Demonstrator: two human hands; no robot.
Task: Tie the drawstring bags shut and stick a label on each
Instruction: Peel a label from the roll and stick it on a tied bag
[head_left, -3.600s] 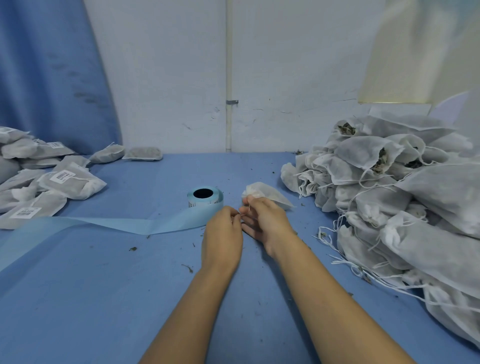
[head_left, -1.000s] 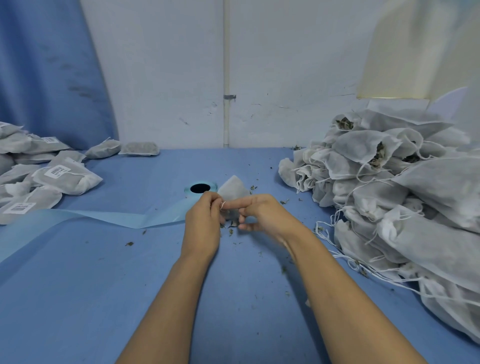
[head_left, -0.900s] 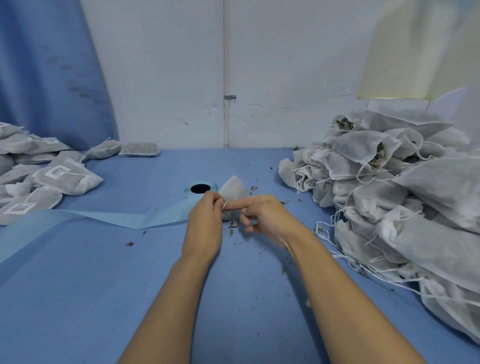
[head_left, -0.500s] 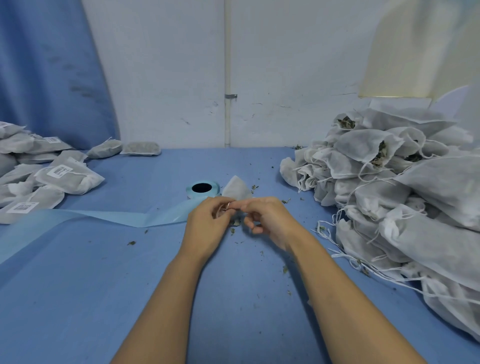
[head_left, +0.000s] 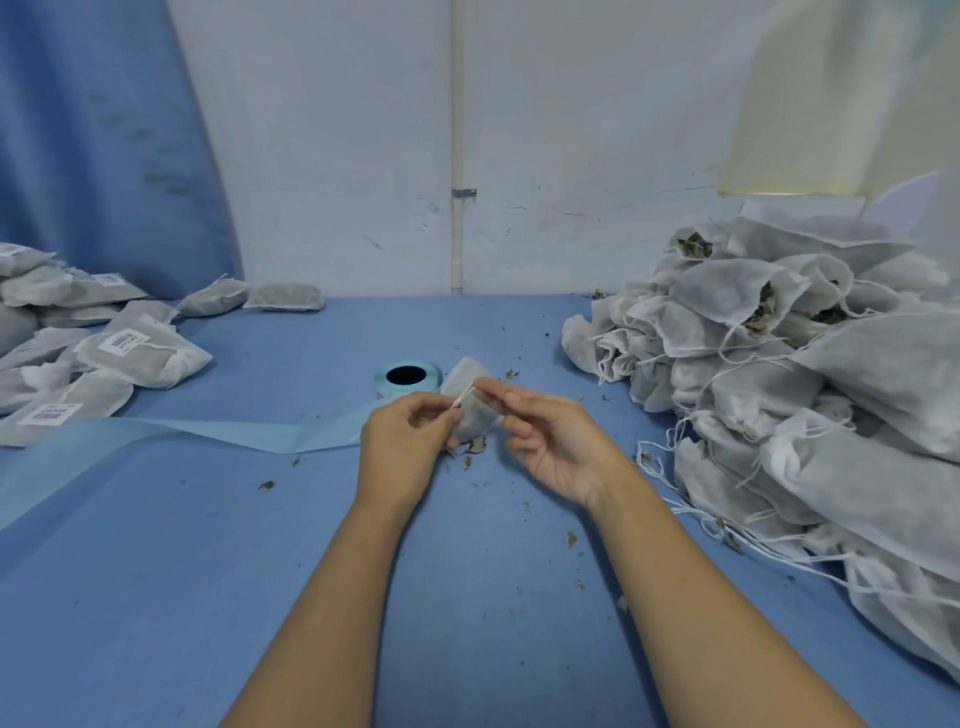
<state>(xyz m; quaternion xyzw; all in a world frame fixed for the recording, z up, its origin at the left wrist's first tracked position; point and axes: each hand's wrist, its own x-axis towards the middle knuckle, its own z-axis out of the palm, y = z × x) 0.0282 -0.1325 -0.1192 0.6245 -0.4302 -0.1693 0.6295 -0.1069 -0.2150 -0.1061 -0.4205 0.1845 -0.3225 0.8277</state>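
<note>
Tying step: left hand (head_left: 410, 441) pinches the drawstring (head_left: 466, 395) of one small bag (head_left: 470, 410), right hand (head_left: 550, 441) pinches its mouth; next, a label from the roll (head_left: 408, 375)

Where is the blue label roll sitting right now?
In the head view, the label roll stands mid-table, just behind the left hand and touching the small bag both hands work on; its blue strip trails toward the left edge.
</note>
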